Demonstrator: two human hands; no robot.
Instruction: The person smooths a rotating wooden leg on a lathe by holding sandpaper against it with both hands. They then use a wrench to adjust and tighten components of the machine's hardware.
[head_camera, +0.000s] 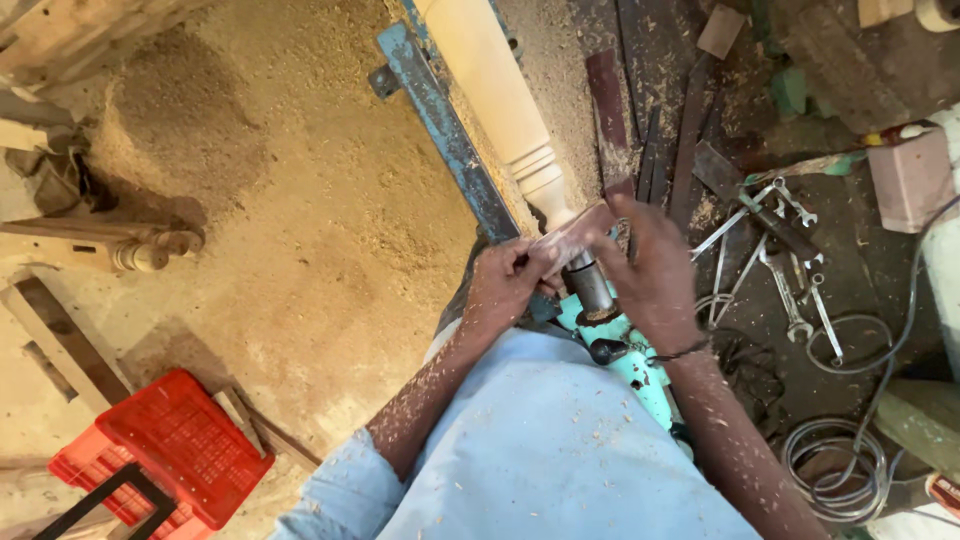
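— Held in the hands just now?
— A thin pale strip (572, 237), drawn across the narrow near end of the turned wooden spindle (497, 85), at the centre of the scene. Left hand (503, 287) pinching one end, fingers closed together; right hand (652, 278) curled tight on the other end.
— Handling?
— Soft and pliable, probably light; best taken by both ends and kept stretched. Spindle stiff and smooth, likely weaker at the thin neck.
— Any containers?
— Only a red plastic crate (175, 440), near left, on the sawdust floor (300, 220). Contents impossible to tell. Further right, loose spanners (790, 265) and coiled wire (835, 462), lying outside any box.
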